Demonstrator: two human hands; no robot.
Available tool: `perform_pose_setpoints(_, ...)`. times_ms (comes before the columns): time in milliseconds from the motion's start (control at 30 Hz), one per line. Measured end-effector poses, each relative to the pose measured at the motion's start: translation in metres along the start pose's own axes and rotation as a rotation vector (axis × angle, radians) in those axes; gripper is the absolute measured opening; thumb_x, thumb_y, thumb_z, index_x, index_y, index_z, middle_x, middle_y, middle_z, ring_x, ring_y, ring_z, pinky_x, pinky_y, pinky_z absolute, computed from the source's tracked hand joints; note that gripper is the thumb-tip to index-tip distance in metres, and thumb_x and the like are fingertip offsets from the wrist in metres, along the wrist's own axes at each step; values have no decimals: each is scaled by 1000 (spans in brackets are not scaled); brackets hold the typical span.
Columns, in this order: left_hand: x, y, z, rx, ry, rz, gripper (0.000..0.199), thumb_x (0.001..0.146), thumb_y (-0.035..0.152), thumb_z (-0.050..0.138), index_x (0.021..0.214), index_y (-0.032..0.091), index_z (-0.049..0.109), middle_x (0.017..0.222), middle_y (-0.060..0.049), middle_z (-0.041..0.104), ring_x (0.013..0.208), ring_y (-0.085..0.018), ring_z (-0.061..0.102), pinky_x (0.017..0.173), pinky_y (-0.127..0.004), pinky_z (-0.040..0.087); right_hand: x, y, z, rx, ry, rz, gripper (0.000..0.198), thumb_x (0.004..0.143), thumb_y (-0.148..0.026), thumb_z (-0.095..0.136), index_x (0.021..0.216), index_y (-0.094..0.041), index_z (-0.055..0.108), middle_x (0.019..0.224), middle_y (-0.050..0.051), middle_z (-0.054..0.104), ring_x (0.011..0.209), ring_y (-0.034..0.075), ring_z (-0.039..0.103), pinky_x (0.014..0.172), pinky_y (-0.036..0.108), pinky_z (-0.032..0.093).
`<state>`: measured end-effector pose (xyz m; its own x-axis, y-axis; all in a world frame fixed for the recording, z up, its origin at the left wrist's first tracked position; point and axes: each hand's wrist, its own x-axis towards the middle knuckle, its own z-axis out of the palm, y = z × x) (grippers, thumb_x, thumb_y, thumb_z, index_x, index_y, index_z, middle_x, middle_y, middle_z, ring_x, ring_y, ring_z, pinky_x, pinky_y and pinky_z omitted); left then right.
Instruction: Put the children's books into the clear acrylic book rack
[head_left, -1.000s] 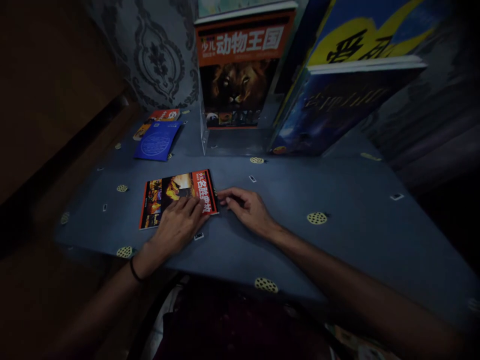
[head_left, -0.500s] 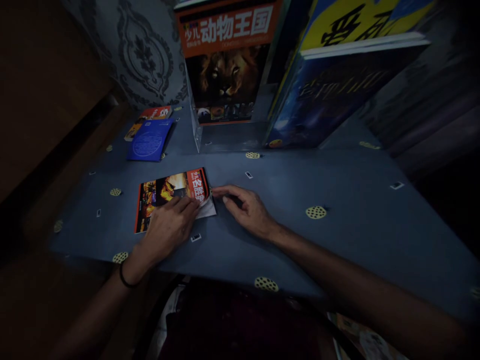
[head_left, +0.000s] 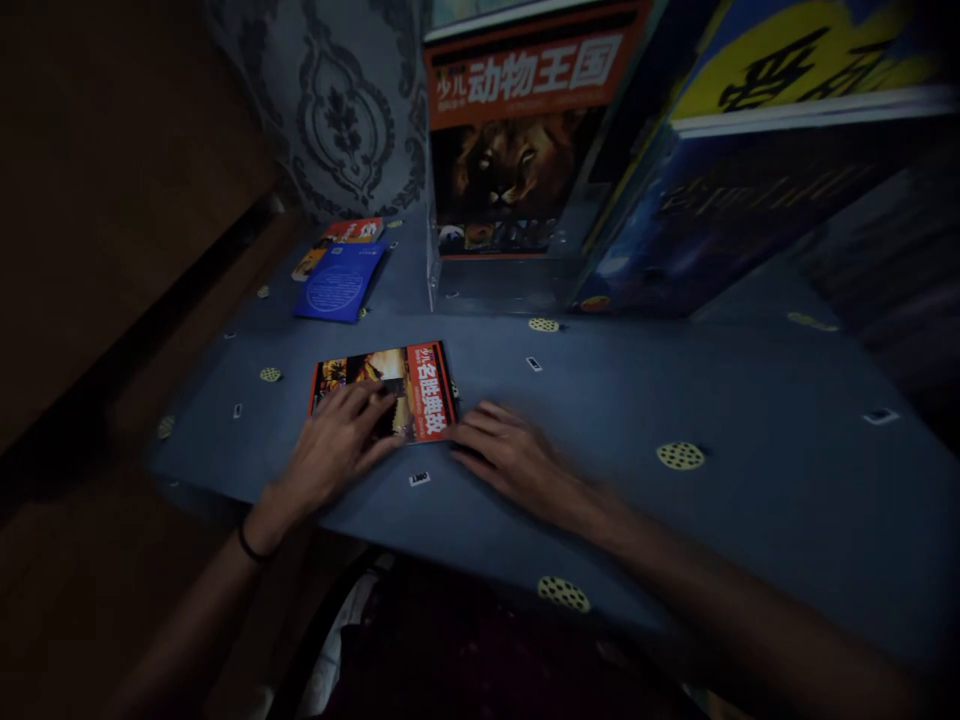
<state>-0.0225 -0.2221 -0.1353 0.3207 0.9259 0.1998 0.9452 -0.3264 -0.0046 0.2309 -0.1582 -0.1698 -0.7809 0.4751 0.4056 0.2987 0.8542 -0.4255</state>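
A small book with a red and black cover lies flat and closed near the front edge of the table. My left hand rests on its cover with the fingers stretched out, hiding the lower left part. At the book's right edge is my right hand, slightly blurred, its fingers extended toward the lower right corner. The fingertips seem to touch that corner, though blur makes contact hard to judge. Neither hand grips anything.
A blue booklet overlaps a red and orange book at the back left. Behind stand a lion-cover book in a clear stand and a dark blue book. A patterned cloth covers the table.
The book's lifted lower right cover corner now lies flat. My left hand's fingers have spread over the cover, and my right hand has shifted down along the right edge. The view has turned left.
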Motion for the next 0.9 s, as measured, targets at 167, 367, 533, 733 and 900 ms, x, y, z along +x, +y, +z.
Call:
perform_pose_setpoints(167,-30,-43,-5,57,-43,-210,65,97,62,37,138,14,53,142,-18,56,131,-31,55,104,-51,48,17,16,-2,-90,-60,-53,28,96,-11,45,107,-24,68,96,6,72,89,23,58,80,38,46)
perform_pose_setpoints(367,-59,-9,-24,35,31,-81,68,89,69,48,131,16,58,126,-17,68,110,-31,67,93,-50,53,64,53,8,-232,22,92,25,90,-8,49,95,-21,69,95,10,72,95,28,56,86,42,41)
perform_pose_setpoints(533,-66,23,-24,106,21,-92,65,89,64,54,130,14,58,129,-18,65,110,-33,63,93,-52,51,76,53,27,-148,79,122,31,89,-10,49,109,-22,69,114,11,72,110,30,56,94,47,40)
perform_pose_setpoints(733,-47,46,-14,144,33,-101,61,91,58,56,127,8,56,116,-17,67,107,-32,61,87,-43,56,59,38,25,28,137,77,37,91,-9,46,117,-22,68,125,10,70,120,28,59,98,50,42)
perform_pose_setpoints(900,-38,58,-15,185,-19,-137,45,94,45,55,121,9,58,110,-15,69,103,-31,63,75,-39,58,52,33,22,104,135,6,35,92,-10,47,116,-23,69,121,8,73,119,27,61,99,50,43)
